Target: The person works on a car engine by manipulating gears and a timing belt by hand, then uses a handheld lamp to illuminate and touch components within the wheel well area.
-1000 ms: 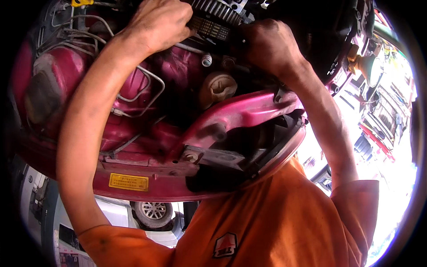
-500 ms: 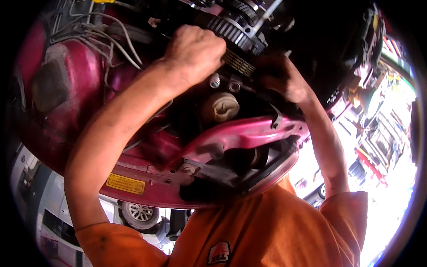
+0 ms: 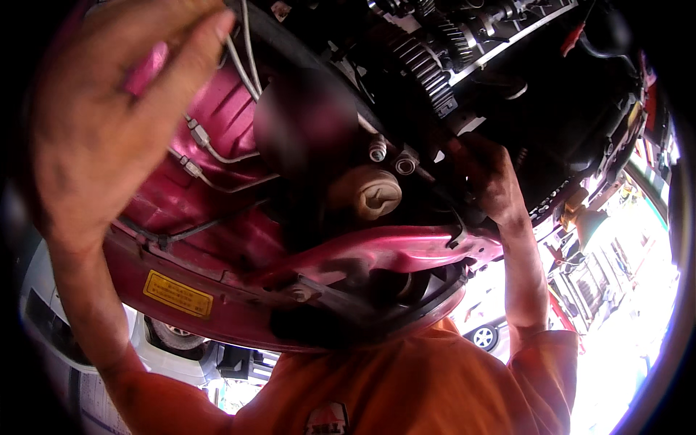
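Note:
My left hand (image 3: 109, 123) is raised at the upper left, large and near the view, away from the engine parts. Its thumb is stretched out with a gap beside it; the fingertips run past the top edge, and nothing shows in it. Deep in the engine bay, my right hand (image 3: 496, 177) is closed, its fingers curled in dark shadow below a toothed sprocket (image 3: 428, 76). What those fingers grip cannot be made out. Left of that hand are a metal pipe end (image 3: 407, 162), a second pipe end (image 3: 377, 150) and a pale round cap (image 3: 379, 194).
A pink car body panel (image 3: 384, 243) curves across the near side, bearing a yellow label (image 3: 177, 293). Metal lines with fittings (image 3: 197, 134) run along the left. Exposed shafts (image 3: 500, 22) lie at the top. A car wheel (image 3: 484, 337) shows beyond the right arm.
My left hand has left the ribbed belt beside the sprocket and risen to the upper left, its fist opened. The right hand stays low by the engine. The view has shifted.

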`<state>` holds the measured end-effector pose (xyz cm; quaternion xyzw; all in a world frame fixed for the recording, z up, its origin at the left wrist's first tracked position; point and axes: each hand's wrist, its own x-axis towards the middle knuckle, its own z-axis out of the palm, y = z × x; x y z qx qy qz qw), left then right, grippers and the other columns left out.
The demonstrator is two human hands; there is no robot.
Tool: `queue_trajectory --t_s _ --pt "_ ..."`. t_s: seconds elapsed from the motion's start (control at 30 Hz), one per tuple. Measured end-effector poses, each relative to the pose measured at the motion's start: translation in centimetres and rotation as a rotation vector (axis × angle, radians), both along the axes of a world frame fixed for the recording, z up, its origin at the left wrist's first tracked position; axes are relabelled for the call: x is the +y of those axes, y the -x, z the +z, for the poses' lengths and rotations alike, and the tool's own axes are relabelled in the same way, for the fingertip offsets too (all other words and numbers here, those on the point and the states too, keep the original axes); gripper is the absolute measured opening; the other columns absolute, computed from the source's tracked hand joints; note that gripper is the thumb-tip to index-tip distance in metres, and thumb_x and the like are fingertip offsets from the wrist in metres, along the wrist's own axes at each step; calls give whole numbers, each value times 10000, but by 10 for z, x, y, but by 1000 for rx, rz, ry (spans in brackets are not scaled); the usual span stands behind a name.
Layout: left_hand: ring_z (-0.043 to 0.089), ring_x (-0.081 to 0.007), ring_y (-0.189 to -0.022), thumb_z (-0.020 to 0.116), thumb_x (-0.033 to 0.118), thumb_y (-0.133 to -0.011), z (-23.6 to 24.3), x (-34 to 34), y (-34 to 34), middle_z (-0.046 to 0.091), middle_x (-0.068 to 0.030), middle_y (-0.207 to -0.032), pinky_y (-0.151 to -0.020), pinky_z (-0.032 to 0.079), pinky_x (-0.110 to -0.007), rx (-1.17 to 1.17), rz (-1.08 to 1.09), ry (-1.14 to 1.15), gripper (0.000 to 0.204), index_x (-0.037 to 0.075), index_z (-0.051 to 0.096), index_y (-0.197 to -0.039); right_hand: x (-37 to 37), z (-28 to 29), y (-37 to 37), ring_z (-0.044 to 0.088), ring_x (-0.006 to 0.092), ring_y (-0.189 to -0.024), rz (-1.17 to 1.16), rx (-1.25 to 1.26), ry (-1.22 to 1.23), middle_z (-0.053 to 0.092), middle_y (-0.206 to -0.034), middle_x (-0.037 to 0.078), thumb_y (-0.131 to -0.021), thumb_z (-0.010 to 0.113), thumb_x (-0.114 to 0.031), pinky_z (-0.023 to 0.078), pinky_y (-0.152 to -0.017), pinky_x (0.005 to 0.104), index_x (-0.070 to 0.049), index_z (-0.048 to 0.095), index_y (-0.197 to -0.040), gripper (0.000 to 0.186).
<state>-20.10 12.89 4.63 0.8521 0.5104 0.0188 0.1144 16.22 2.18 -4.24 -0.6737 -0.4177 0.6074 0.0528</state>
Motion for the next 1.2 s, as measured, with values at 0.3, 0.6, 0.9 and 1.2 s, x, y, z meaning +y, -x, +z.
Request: queue_trajectory --t_s 0.3,0.6,0.9,1.2 --pt "663 -217 -942 683 197 -900 3 -16 23 699 -108 -995 -843 515 -311 26 174 39 239 17 701 -1055 3 6 31 530 213 -539 96 -47 -289 595 -629 149 -947 622 -278 432 -538 354 -6 635 -824 298" --pt "663 -219 -945 687 168 -894 -1 1 12 696 -109 -991 -847 512 -313 -18 104 83 219 11 698 -1047 19 8 57 607 363 -576 104 -132 -493 598 -622 198 -926 620 -253 473 -560 413 2 654 -788 292" --pt "662 -221 -949 690 139 -889 6 0 -18 693 -110 -988 -851 508 -316 -91 -1 144 200 5 695 -1039 8 16 52 644 359 -666 -2 -72 -367 643 -728 214 -896 631 -193 500 -624 399 4 665 -898 201" --pt "616 -267 -788 794 164 -723 -16 6 -66 647 -102 -825 -733 500 -367 -122 -425 52 285 -7 674 -916 24 29 55 650 397 -773 207 -9 -509 657 -787 222 -807 654 -175 518 -693 445 7 646 -937 223"
